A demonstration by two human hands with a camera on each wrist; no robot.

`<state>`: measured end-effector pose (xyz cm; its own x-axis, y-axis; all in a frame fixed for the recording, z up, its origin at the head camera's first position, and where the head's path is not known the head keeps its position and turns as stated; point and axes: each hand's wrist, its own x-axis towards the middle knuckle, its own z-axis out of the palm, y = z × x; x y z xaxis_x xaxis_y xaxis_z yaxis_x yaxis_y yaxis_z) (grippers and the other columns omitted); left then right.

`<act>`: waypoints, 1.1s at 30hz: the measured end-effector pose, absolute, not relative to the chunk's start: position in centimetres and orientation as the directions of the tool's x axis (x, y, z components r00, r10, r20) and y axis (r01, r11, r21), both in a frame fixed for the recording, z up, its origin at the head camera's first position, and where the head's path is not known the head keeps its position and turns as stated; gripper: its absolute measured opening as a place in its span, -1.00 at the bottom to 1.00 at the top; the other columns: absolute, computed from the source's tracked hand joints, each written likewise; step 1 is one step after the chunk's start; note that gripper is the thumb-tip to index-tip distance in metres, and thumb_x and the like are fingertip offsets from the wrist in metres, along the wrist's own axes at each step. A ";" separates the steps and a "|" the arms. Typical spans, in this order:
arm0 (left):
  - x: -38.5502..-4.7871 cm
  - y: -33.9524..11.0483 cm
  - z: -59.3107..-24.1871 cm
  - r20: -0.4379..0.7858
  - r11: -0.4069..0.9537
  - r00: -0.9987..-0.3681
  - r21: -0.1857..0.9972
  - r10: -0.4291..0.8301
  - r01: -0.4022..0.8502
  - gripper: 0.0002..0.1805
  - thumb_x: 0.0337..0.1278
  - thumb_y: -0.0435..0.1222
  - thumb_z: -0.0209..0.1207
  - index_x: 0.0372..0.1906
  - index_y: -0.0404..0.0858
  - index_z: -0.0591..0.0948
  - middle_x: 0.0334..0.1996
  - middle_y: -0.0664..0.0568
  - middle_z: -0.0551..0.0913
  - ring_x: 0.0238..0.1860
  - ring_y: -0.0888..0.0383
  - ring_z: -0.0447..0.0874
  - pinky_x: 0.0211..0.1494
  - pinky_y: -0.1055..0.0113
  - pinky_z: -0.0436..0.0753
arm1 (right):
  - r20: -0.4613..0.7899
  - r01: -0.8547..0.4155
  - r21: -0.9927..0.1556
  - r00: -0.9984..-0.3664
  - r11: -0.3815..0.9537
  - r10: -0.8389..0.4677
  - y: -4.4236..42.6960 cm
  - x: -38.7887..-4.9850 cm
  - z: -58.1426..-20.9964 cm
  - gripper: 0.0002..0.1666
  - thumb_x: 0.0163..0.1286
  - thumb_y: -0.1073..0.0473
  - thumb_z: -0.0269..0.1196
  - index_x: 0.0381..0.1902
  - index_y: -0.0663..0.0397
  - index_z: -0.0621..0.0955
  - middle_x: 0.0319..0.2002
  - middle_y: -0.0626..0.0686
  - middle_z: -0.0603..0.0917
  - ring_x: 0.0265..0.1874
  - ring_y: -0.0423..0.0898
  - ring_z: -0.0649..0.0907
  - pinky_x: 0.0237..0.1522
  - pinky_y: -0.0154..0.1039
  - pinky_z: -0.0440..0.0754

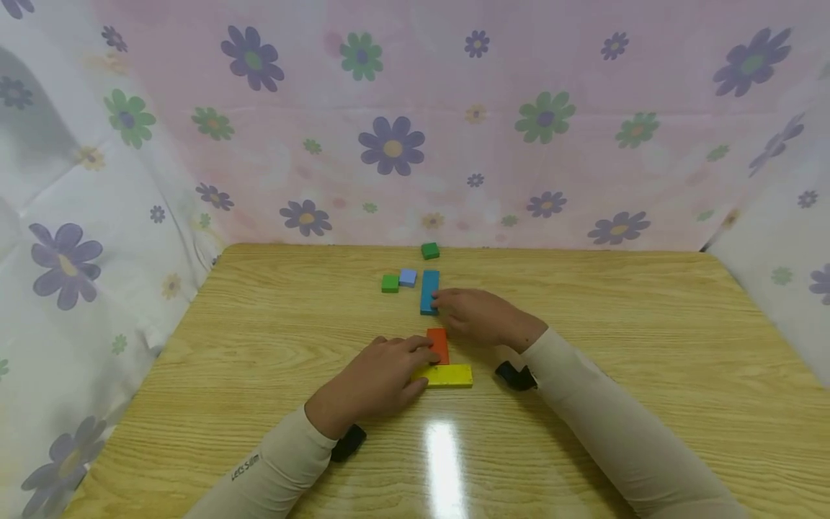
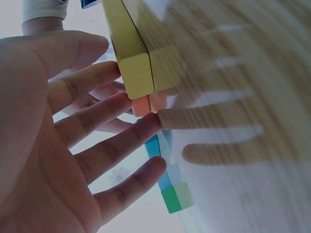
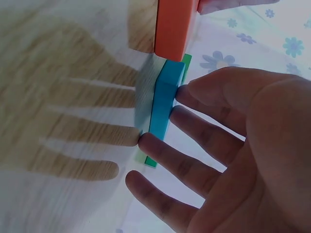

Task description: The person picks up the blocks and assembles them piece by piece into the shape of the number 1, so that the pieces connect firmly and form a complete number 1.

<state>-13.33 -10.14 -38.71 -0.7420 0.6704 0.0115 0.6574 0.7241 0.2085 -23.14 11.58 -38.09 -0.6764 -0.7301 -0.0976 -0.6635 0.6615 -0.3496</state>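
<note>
A yellow block (image 1: 450,376) lies crosswise, with a red block (image 1: 439,346) lengthwise against its far side. The left hand (image 1: 382,375) has its fingers spread over the left end of the yellow block and the red block's left edge; in the left wrist view its fingertips reach the yellow block (image 2: 135,73). Beyond the red block, separated by a gap, lies a blue block (image 1: 429,292). The right hand (image 1: 483,316) touches its right side with extended fingertips, seen also on the blue block (image 3: 165,92) in the right wrist view.
A green block (image 1: 390,284) and a light blue block (image 1: 408,277) lie left of the blue one. Another green block (image 1: 431,251) is near the table's far edge. Flowered cloth (image 1: 454,86) hangs behind the wooden table (image 1: 616,310).
</note>
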 end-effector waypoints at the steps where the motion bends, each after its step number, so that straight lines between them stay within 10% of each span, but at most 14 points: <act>1: -13.3 -10.1 -38.7 0.014 0.723 -0.741 0.206 0.671 0.659 -0.61 0.40 -0.10 0.15 0.26 -0.03 0.59 0.32 0.04 0.54 0.22 0.00 0.62 0.12 0.01 0.60 | -0.097 -0.665 -0.351 -0.675 0.659 -0.732 11.6 -23.0 -38.1 -0.53 0.56 0.23 0.00 0.36 0.19 0.49 0.44 0.19 0.41 0.42 0.14 0.43 0.38 0.08 0.43; 33: -13.4 -10.1 -39.0 0.034 0.720 -0.736 0.186 0.676 0.669 -0.59 0.38 -0.07 0.17 0.25 -0.05 0.60 0.30 0.01 0.56 0.22 0.01 0.62 0.13 -0.03 0.61 | -0.047 -0.686 -0.354 -0.666 0.636 -0.745 12.7 -21.1 -38.2 -0.59 0.55 0.25 0.09 0.28 0.16 0.57 0.39 0.15 0.48 0.36 0.10 0.50 0.32 0.03 0.50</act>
